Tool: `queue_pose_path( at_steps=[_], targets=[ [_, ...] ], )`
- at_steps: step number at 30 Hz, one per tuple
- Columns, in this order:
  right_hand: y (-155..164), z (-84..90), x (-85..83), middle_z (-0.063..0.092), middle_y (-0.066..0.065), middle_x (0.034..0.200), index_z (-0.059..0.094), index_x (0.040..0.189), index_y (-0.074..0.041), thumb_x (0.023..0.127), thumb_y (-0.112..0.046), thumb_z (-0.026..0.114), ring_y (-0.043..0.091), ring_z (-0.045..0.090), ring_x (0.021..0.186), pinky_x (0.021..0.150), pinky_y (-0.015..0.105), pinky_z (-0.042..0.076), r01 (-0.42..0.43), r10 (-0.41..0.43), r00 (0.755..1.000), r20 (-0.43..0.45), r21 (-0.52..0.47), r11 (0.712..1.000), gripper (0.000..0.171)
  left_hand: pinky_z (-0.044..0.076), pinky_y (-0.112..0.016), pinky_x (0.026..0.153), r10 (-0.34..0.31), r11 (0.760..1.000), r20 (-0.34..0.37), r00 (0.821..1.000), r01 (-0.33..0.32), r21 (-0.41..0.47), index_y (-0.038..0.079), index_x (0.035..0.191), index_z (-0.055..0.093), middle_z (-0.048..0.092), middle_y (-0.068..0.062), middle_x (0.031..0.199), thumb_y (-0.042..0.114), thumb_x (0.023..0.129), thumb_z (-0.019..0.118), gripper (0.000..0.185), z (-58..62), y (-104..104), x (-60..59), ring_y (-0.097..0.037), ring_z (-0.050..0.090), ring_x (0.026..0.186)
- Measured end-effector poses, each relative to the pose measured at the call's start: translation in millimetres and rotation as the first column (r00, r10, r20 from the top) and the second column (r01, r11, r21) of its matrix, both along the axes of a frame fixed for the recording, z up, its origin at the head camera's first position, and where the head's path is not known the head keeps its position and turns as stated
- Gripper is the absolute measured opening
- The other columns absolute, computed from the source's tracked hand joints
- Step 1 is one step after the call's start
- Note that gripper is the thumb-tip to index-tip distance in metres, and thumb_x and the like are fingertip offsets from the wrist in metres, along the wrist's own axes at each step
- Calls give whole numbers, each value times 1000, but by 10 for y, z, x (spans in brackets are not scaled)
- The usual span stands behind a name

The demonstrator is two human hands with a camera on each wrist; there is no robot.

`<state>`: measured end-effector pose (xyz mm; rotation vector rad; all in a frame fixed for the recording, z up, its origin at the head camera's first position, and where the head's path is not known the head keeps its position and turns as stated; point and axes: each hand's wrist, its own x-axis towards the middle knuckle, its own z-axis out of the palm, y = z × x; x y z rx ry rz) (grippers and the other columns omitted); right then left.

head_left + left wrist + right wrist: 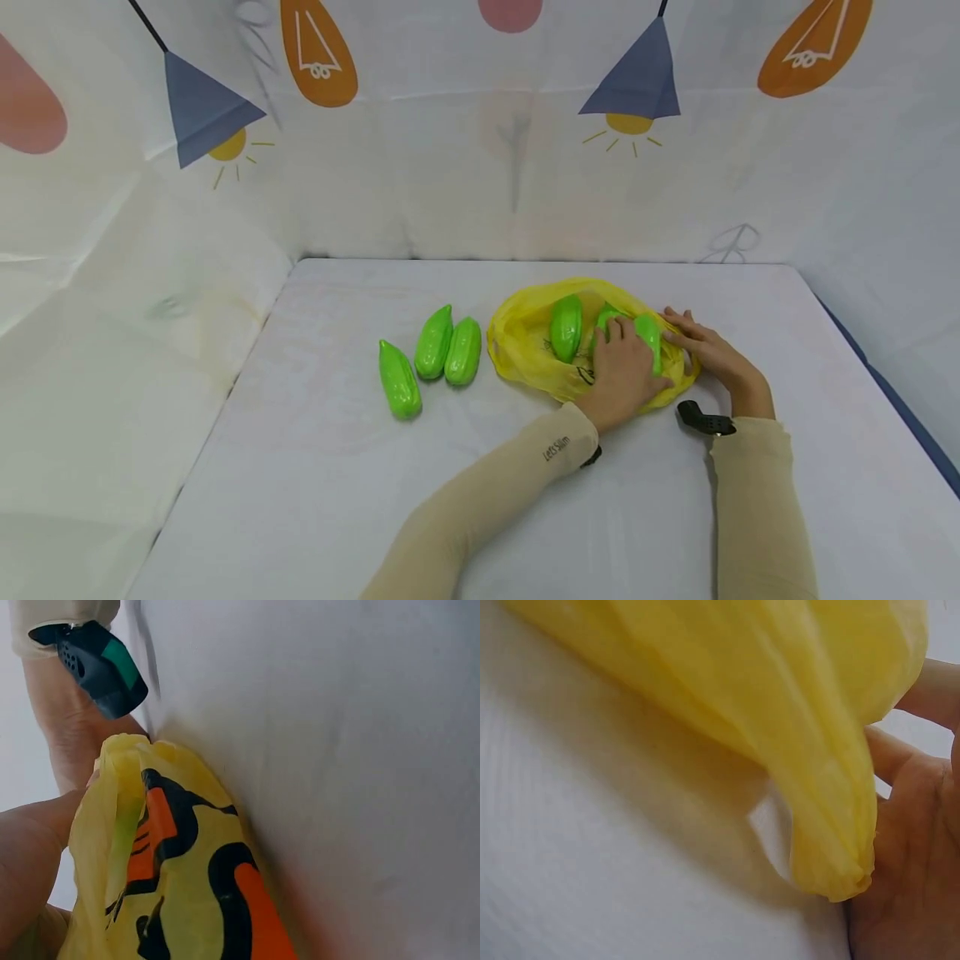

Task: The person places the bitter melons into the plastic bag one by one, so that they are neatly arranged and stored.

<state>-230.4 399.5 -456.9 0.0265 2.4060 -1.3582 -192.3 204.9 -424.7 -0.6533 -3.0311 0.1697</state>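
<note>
A crumpled yellow plastic bag [525, 367] lies with its mouth open, holding several glossy, bright green, tapered pieces, one of them a green piece [566, 327] at its left side. My left hand [622, 371] reaches into the bag over the green pieces, thumb out to the right; its fingertips are partly hidden. At the bag's right edge, my right hand [716, 358] touches the plastic with extended fingers. The left wrist view shows the bag's black and orange print [161, 832]. In the right wrist view, a yellow fold [825, 840] hangs by the right palm [907, 855].
Left of the bag, three more green pieces lie on the white tabletop [315, 492]: a tilted green piece [399, 381] and two side by side, a green piece [434, 343] and a green piece [463, 352]. A printed white cloth [450, 192] hangs behind the table.
</note>
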Motion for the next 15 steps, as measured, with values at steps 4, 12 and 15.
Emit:
queue_pose_path(
  at_steps=[4,12,15],
  targets=[
    [-2,7,7,-3,5,164,15,158,-12,101,-44,51,25,-27,147,115,61,-18,-4,4,1000,-12,-16,1000,75,36,-38,114,-5,1000,10,1000,5,7,18,136,58,43,-5,148,84,81,44,87,38,-49,-21,-21,39,137],
    [2,-11,10,-5,3,164,13,158,-16,101,-44,50,25,-29,146,113,64,-19,-4,4,1000,2,-12,1000,74,43,-30,104,-45,992,-45,998,50,114,12,134,57,55,-1,131,86,81,35,93,307,-272,-87,-16,48,123],
    [18,-30,8,-5,4,164,13,158,-14,102,-43,48,26,-28,146,113,64,-19,-18,18,1000,-6,-16,1000,72,42,-29,105,-45,984,-17,999,47,170,12,134,57,55,0,131,85,82,35,92,506,-403,-133,-14,48,123]
  ],
)
